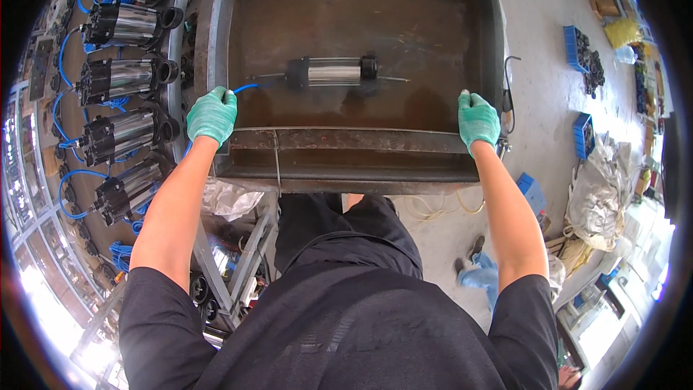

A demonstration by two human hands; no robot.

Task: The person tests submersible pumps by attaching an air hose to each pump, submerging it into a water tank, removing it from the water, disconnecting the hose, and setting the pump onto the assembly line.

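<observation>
A rectangular metal tank [361,139] with brownish liquid in it is in front of me. In it lies a submersible pump [334,71], on its side, with a shiny metal middle and black ends. A thin rod sticks out at each end. My left hand [212,115], in a green glove, is closed over the tank's left rim. A blue cable [246,87] runs from near the pump to this hand and shows again below it; whether the fingers grip it is hidden. My right hand [478,120], gloved alike, is closed on the right rim.
Several similar pumps [119,79] with blue cables stand in a row at the left. A black hook-shaped rod [512,94] is beside the tank's right wall. Blue bins [575,48] and a large whitish sack [599,188] are on the right. Another person's legs [479,274] show at lower right.
</observation>
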